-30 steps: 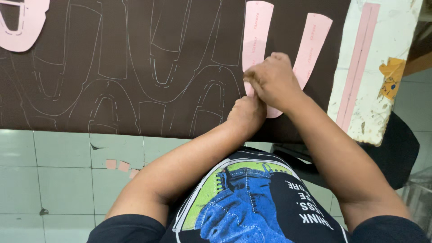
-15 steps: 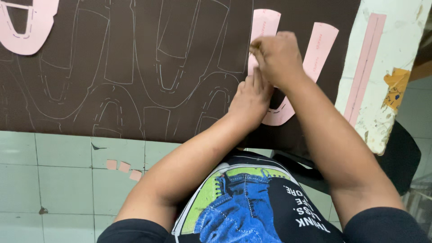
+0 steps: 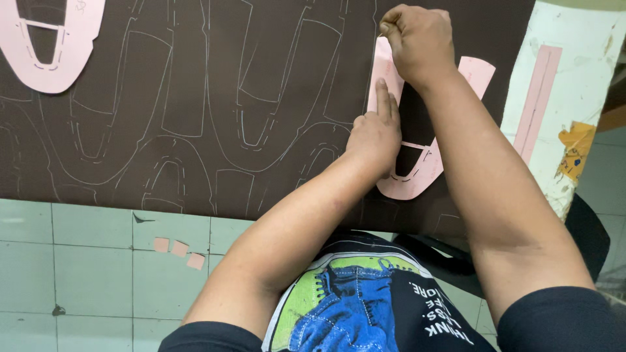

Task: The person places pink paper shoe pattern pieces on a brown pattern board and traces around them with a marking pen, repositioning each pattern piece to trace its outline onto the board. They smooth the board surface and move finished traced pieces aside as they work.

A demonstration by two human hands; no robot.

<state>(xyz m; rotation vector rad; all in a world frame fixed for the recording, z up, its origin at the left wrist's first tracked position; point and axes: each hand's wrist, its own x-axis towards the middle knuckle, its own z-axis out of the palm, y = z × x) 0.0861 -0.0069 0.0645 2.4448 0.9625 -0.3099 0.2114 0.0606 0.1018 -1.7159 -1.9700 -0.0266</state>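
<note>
While the brown sheet [image 3: 195, 98] ends in a straight near edge just below the left hand [image 3: 375, 133], beyond that edge lies green tiled floor [image 3: 78, 274] with three small pink scraps [image 3: 177, 251] on it. That left hand lies flat on the pink template [image 3: 417, 173], fingers together and index stretched up along the template's left arm, pressing it to the sheet; nothing is clasped in it. Just above it the right hand [image 3: 417, 39] is curled into a tight grip, thumb and forefinger pinched at the template's upper left tip; what they pinch is too small to tell. Both forearms run up from the lower frame and cross close together, the right one covering the template's middle. To the right of the hands the sheet stops against a white board [image 3: 574, 104] bearing a pink strip [image 3: 538, 98], so little room is left on that side. To the left the sheet runs wide, covered in chalk outlines, with a second pink template [image 3: 59, 45] well apart at the far upper corner.
</note>
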